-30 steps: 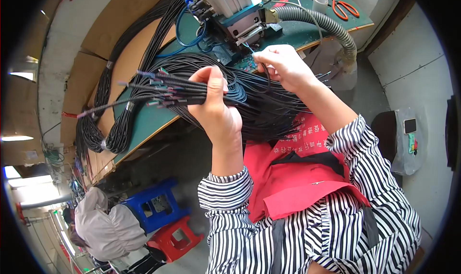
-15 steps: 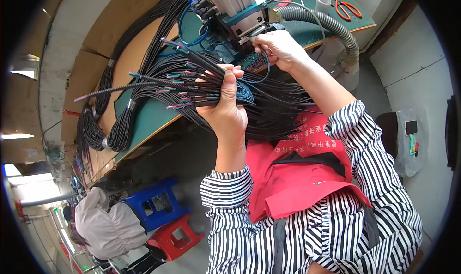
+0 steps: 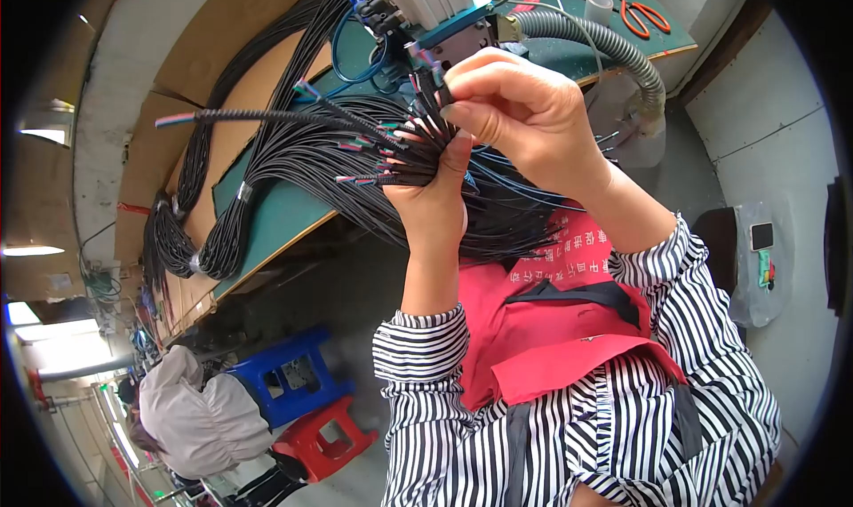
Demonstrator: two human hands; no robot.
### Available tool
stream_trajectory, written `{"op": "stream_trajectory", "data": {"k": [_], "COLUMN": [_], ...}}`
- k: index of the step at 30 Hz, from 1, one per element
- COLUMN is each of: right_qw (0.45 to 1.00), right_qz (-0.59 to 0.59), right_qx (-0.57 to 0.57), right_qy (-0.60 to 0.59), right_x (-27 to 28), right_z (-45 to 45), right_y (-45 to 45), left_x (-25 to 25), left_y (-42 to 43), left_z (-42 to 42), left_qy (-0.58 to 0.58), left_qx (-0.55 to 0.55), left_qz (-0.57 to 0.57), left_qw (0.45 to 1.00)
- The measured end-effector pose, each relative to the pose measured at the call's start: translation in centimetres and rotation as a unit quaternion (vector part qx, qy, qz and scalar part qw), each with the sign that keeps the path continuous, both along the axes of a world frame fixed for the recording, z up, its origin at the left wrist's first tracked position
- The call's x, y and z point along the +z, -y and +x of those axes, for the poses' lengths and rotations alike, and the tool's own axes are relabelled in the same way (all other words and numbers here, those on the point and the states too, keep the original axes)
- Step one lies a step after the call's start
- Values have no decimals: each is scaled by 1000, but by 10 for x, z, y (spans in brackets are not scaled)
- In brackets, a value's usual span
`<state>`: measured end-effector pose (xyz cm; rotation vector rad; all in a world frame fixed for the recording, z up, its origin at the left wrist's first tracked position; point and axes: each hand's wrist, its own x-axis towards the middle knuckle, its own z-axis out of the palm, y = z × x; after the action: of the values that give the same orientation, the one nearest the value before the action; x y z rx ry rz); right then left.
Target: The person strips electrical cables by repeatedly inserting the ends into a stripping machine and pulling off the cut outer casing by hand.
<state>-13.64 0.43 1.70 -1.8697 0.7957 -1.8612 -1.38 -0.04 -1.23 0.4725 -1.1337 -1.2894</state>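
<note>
The left hand (image 3: 425, 212) was closed around a bunch of black sleeved cables (image 3: 407, 158), its thumb across them, with their ends fanned out toward the left. Coloured wire tips (image 3: 173, 119) in red, green and blue showed at several ends, and one cable reached farther left than the rest. The right hand (image 3: 533, 120) had thumb and forefinger pinched together on cable at the upper right edge of the bunch, its grip just beside the left thumb; the fingers partly hid what lay between them. The bunch was held up over the near edge of the green bench (image 3: 284, 212), in front of a pneumatic machine (image 3: 431, 5). A tied cable hank (image 3: 222, 240) hung in a loop at the left, and a grey corrugated hose (image 3: 613, 45) curved down at the right, near an orange-handled hand tool (image 3: 657, 16).
</note>
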Motion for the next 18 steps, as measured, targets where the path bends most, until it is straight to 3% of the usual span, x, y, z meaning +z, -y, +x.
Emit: {"op": "stream_trajectory", "data": {"k": [1,4,6,8,10,18], "right_qw": [1000,983,984,991,990,984], "right_qz": [-1,148,139,131,131,132], "right_qx": [1,46,33,3,-21,6], "right_qy": [0,97,109,20,-44,-123], "right_x": [0,-1,-7,-10,-14,-26], "right_z": [-1,-4,-3,-7,-10,-12], "right_y": [-2,-13,-12,-15,-17,-18], "left_x": [0,2,1,4,6,0], "left_y": [-1,-1,3,3,4,7], "left_z": [2,6,9,11,15,16], "left_qy": [-4,14,-11,-50,-2,2], "left_qx": [-6,28,13,-5,9,-16], "left_qz": [-1,-5,-51,-7,10,8], "left_qw": [1000,999,999,999,1000,1000]}}
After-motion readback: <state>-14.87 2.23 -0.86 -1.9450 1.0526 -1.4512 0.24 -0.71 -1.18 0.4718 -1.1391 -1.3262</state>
